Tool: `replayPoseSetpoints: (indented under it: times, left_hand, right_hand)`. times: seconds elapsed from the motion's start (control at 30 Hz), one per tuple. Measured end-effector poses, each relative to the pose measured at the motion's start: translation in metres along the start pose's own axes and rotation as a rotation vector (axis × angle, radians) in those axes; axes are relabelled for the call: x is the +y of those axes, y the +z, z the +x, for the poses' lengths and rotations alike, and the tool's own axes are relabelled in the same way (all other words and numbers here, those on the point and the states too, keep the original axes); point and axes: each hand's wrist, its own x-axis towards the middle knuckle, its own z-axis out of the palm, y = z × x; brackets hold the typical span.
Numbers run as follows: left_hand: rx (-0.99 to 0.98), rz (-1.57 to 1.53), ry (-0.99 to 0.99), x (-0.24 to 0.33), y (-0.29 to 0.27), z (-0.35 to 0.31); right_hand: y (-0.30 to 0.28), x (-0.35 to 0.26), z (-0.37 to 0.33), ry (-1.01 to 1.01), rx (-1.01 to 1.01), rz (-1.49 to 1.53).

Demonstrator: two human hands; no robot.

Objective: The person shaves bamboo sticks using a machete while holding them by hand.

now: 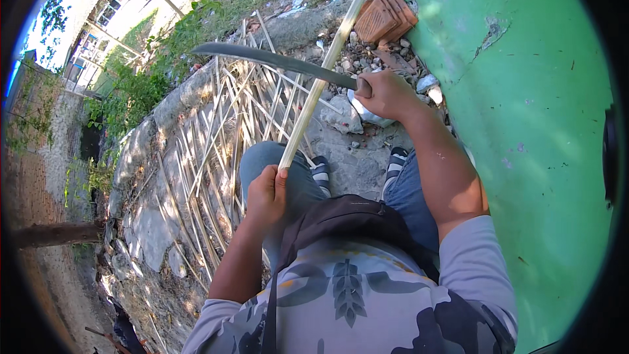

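Note:
A long, pale split-bamboo strip (306,115) slants up and away from my lap. My left hand (265,196) is closed round its near end, just above my left knee. In my right hand (391,96), the fingers are wrapped round the handle of a machete (275,60). Its dark, slightly curved blade points left and crosses the strip about midway along; whether the two touch I cannot tell. Many similar thin strips (226,124) lie scattered on the stone ground left of my legs.
A smooth green surface (537,144) fills the right side. Stacked terracotta tiles (383,19) stand beside it, above loose rubble (367,59). A low, rough stone edge (190,92) curves round the strips, with leafy bushes (134,95) beyond. My sandalled feet rest on the ground ahead.

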Motion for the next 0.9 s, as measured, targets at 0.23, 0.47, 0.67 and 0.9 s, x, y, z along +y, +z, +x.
replayPoseSetpoints:
  times: [0.23,0.47,0.67,0.9]
  left_hand:
    - [-0.014,0.094,0.048,-0.012,-0.001,0.001]
    - [-0.021,-0.032,-0.024,0.002,-0.004,0.003]
    - [-0.010,-0.097,-0.070,0.003,-0.004,0.003]
    - [-0.034,-0.130,0.046,-0.005,-0.003,0.003]
  right_hand:
    - [0.016,-0.025,0.003,-0.384,-0.216,-0.362]
    - [-0.002,0.021,0.011,0.145,0.138,0.076]
    - [0.010,-0.017,0.002,-0.138,-0.024,-0.124]
    - [-0.002,0.026,0.017,-0.044,0.014,-0.057]
